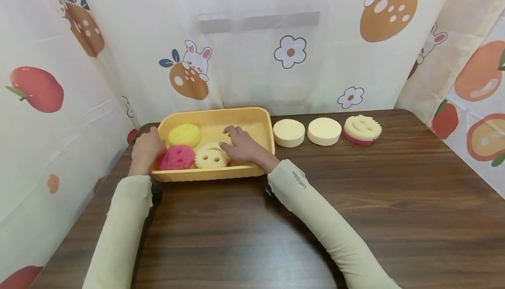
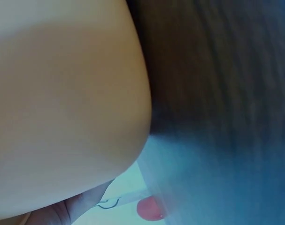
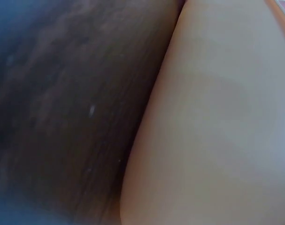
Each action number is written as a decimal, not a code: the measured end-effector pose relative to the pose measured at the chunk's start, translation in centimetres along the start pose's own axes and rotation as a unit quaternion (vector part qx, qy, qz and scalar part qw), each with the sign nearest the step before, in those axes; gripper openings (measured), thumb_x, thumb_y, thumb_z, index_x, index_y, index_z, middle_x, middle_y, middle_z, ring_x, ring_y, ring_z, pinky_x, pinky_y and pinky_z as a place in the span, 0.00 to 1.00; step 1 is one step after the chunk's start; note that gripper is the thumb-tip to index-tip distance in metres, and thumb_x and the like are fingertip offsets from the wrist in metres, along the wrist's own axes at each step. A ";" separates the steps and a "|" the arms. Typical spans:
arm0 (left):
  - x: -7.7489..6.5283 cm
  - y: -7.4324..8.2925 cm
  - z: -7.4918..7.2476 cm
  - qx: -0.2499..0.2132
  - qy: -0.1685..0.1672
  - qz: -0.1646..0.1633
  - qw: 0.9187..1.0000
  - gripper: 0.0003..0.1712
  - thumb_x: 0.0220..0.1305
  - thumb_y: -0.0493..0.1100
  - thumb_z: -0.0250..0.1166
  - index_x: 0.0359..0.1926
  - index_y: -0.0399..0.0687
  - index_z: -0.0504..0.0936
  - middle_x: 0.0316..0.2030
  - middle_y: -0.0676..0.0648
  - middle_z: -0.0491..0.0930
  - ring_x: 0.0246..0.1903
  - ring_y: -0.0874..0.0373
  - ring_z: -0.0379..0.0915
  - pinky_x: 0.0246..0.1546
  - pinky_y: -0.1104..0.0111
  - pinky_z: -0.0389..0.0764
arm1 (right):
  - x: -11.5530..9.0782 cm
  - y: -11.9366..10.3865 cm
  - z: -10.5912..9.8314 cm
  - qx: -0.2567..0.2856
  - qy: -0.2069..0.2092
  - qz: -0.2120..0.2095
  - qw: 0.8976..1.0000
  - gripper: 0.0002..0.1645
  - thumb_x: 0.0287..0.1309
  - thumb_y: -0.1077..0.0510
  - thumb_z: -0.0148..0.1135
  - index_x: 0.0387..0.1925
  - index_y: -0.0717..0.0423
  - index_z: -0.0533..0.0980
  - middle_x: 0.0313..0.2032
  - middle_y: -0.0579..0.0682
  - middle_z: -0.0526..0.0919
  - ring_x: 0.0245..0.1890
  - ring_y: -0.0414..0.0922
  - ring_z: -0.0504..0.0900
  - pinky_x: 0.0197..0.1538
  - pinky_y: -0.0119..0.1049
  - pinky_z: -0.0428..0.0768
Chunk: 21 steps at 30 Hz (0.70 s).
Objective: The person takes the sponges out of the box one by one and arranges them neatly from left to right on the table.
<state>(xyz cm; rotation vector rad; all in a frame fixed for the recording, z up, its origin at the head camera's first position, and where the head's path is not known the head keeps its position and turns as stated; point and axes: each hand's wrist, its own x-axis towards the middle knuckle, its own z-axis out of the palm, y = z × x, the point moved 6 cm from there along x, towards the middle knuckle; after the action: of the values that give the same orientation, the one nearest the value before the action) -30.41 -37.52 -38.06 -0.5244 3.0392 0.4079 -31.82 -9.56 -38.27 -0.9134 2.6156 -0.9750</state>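
A yellow rectangular tray (image 1: 213, 174) stands near the back of the table. My left hand (image 1: 147, 148) grips its left side, with the fingertips partly hidden; in the left wrist view, part of that hand (image 2: 69, 208) shows beyond the tray's rounded wall (image 2: 67, 108). Inside lie a yellow round sponge (image 1: 184, 134), a pink smiley sponge (image 1: 177, 157) and a cream smiley sponge (image 1: 212, 158). Over the tray's right half, my right hand (image 1: 242, 145) reaches in with loosely bent fingers, beside the cream sponge and holding nothing visible. The tray wall (image 3: 212, 112) fills much of the right wrist view.
Right of the tray, two plain cream discs (image 1: 289, 133) stand in a row along the table's back edge. Past them sits a cream smiley sponge on a pink layer (image 1: 362, 130). A printed curtain (image 1: 252, 61) rises behind the brown wooden table (image 1: 221, 232).
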 end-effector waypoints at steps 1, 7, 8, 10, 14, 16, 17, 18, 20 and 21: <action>0.0 0.0 0.0 0.001 0.000 0.001 1.000 0.28 0.69 0.43 0.52 0.61 0.27 0.59 0.44 0.27 0.73 0.40 0.35 0.75 0.42 0.42 0.83 | 0.0 0.1 0.1 0.002 -0.004 0.000 1.000 0.32 0.73 0.44 0.46 0.69 0.56 0.58 0.66 0.62 0.65 0.67 0.60 0.66 0.69 0.51 0.68; 0.2 0.0 0.1 -0.001 -0.002 0.006 1.000 0.28 0.69 0.43 0.53 0.61 0.26 0.59 0.43 0.27 0.72 0.39 0.36 0.74 0.42 0.42 0.83 | -0.1 0.2 0.3 0.014 -0.029 0.001 0.999 0.34 0.73 0.42 0.46 0.70 0.55 0.56 0.67 0.60 0.65 0.67 0.57 0.66 0.69 0.50 0.69; 0.2 0.0 0.1 -0.002 -0.003 0.006 1.000 0.29 0.69 0.43 0.53 0.61 0.27 0.59 0.43 0.27 0.72 0.38 0.36 0.74 0.42 0.42 0.83 | -0.1 0.2 0.4 0.016 -0.031 0.002 0.999 0.34 0.73 0.41 0.46 0.71 0.55 0.56 0.67 0.60 0.65 0.67 0.57 0.66 0.69 0.50 0.69; 0.3 -0.1 0.2 -0.002 -0.005 0.002 1.000 0.29 0.69 0.43 0.52 0.62 0.27 0.58 0.44 0.27 0.72 0.39 0.36 0.74 0.42 0.42 0.83 | -0.1 0.2 0.5 0.021 -0.039 0.001 0.999 0.35 0.73 0.41 0.46 0.71 0.55 0.55 0.67 0.60 0.65 0.67 0.56 0.67 0.69 0.50 0.69; 0.2 -0.3 0.1 -0.001 -0.002 -0.002 1.000 0.29 0.69 0.44 0.51 0.62 0.26 0.59 0.45 0.26 0.72 0.40 0.35 0.74 0.41 0.42 0.82 | -0.1 0.3 0.7 0.022 -0.049 0.002 0.999 0.36 0.72 0.40 0.46 0.72 0.54 0.54 0.67 0.60 0.65 0.67 0.55 0.67 0.70 0.49 0.68; 0.2 -0.3 0.1 -0.001 0.000 -0.001 1.000 0.29 0.69 0.44 0.51 0.62 0.26 0.59 0.46 0.26 0.72 0.42 0.33 0.74 0.42 0.41 0.82 | -0.1 0.2 0.8 0.018 -0.053 0.004 0.998 0.37 0.72 0.39 0.46 0.72 0.54 0.54 0.67 0.60 0.65 0.67 0.55 0.67 0.70 0.49 0.69; 0.1 -0.2 0.0 -0.001 0.000 0.000 1.000 0.29 0.69 0.44 0.51 0.62 0.26 0.59 0.46 0.26 0.72 0.42 0.33 0.74 0.43 0.41 0.82 | -0.1 0.2 0.8 0.014 -0.053 0.005 0.998 0.37 0.72 0.39 0.46 0.72 0.53 0.53 0.67 0.59 0.65 0.67 0.55 0.67 0.69 0.49 0.69; 0.1 -0.1 0.0 -0.001 -0.002 0.000 1.000 0.29 0.69 0.44 0.51 0.62 0.26 0.58 0.46 0.26 0.71 0.43 0.33 0.73 0.43 0.40 0.82 | -0.2 0.2 0.8 0.011 -0.054 0.007 0.998 0.37 0.72 0.39 0.47 0.72 0.53 0.53 0.67 0.59 0.65 0.67 0.55 0.67 0.69 0.49 0.69; 0.1 0.0 0.0 -0.001 -0.002 0.003 1.000 0.30 0.70 0.44 0.51 0.63 0.25 0.58 0.46 0.25 0.71 0.43 0.32 0.73 0.44 0.40 0.82 | -0.2 0.3 0.8 0.003 -0.059 0.008 0.998 0.38 0.72 0.39 0.47 0.73 0.53 0.53 0.67 0.59 0.66 0.67 0.55 0.67 0.70 0.49 0.68; 0.1 0.0 0.0 0.001 -0.003 0.004 1.000 0.30 0.70 0.44 0.50 0.63 0.25 0.58 0.46 0.25 0.71 0.43 0.32 0.73 0.44 0.40 0.81 | -0.2 0.3 0.9 -0.001 -0.060 0.008 0.998 0.38 0.72 0.39 0.47 0.73 0.53 0.53 0.67 0.59 0.66 0.68 0.55 0.67 0.70 0.49 0.68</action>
<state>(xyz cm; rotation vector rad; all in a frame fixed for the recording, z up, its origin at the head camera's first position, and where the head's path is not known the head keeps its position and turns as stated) -30.47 -37.52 -38.07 -0.5094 3.0374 0.4073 -31.51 -9.73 -39.14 -0.9190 2.5196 -0.8858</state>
